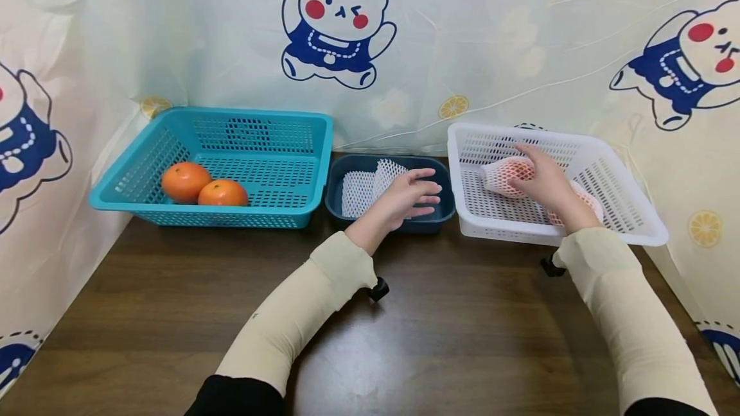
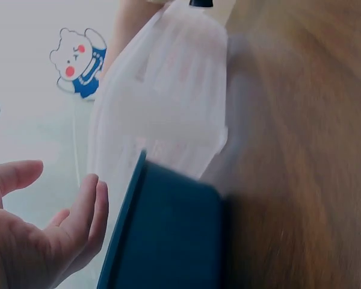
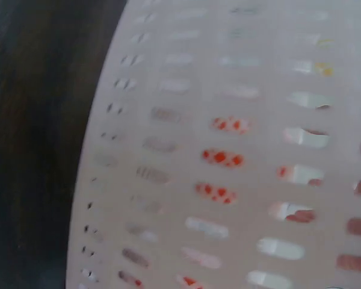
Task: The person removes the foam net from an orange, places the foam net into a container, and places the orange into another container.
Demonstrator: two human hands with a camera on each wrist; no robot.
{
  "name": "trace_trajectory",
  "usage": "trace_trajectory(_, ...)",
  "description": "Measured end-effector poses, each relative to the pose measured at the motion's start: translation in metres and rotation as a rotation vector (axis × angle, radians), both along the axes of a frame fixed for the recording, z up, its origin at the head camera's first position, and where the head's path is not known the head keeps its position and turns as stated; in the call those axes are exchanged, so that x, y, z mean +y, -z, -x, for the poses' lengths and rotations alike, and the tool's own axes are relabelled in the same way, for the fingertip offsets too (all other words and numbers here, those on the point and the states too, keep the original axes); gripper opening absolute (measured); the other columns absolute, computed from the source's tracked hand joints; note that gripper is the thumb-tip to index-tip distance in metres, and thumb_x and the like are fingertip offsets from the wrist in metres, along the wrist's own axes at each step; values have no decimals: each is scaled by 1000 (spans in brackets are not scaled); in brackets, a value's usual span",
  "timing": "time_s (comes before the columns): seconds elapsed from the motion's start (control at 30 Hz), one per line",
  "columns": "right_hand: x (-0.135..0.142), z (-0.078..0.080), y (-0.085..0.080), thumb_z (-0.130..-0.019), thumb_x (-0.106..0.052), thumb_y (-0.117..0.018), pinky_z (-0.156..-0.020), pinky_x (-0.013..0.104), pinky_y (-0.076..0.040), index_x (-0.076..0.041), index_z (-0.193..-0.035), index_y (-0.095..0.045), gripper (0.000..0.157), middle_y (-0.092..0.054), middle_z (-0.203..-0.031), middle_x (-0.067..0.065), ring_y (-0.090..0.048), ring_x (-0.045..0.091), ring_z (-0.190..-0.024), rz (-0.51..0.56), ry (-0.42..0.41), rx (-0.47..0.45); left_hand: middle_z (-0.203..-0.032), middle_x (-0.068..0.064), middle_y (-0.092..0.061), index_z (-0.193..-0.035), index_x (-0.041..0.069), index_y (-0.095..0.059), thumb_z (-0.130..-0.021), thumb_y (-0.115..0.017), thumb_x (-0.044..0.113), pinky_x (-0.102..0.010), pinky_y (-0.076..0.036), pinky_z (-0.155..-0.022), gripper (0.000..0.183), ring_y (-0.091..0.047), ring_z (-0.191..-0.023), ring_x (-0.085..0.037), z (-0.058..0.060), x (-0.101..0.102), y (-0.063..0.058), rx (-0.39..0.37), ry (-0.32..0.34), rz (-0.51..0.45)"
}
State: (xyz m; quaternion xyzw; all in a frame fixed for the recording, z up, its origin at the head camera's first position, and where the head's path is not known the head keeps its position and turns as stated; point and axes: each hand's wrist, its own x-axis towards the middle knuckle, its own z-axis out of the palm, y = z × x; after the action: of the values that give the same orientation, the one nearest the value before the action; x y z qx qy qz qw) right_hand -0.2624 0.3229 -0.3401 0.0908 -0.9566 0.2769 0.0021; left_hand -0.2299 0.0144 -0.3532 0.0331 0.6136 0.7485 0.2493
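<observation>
Perhaps the likeliest trouble sits in the white basket (image 1: pixel 497 228), where the right hand (image 1: pixel 549 185) reaches over a net-sleeved fruit (image 1: pixel 509 176). Its thumb and forefinger stand apart; the other fingers are hidden, and whether any of them touch the mesh I cannot tell. A grip taken only on the loose tail of the sleeve could let the fruit slide out — the mesh looks stretchy and thin — while a sideways nudge might set it rolling over the slotted floor. The right wrist passes above a second wrapped fruit (image 1: pixel 591 198), so a low sweep of that arm could knock it as well. Over the dark blue bin (image 1: pixel 433 221), the left hand (image 1: pixel 405 198) hovers with its fingers apart and nothing between them; the white foam sleeves (image 1: pixel 357 192) beneath may cling together, so a careless pinch could bring up more than one.

As for direction, the net-sleeved fruit lies in the left part of its basket, long axis running roughly left to right — the pale tail points towards the dark blue bin, the redder, rounder part towards the right hand. How the second wrapped fruit is turned I cannot tell, as the wrist covers much of it.
</observation>
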Motion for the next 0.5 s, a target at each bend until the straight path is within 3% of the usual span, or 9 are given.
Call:
trace_trajectory(0.17, 2, 5, 8, -92, -6, -72, -119, 64, -10, 9, -157, -23, 82, -15, -160, 38, -12, 54, -148, -77, -49, -21, -137, -18, -59, -155, 7, -41, -101, -63, 6, -44, -52, -99, 59, -60, -124, -37, -5, 21, 2, -46, -8, -27)
trace_trajectory(0.33, -1, 4, 11, -93, -10, -72, -119, 65, -8, 6, -159, -23, 83, -9, -163, 35, -8, 53, -150, -135, -31, -98, -135, -17, -59, -158, 9, -36, -99, -63, 1, -43, -53, -98, 65, -66, -101, -26, -10, 35, 3, -80, -22, -44)
trace_trajectory(0.5, -2, 2, 10, -92, -13, -74, -116, 67, -15, 5, -157, -28, 82, -16, -159, 38, -18, 58, -144, -215, -11, -86, -127, -16, -61, -159, 9, -34, -98, -63, -6, -44, -52, -98, 69, -65, -97, -23, -12, 41, 4, -83, -22, -53)
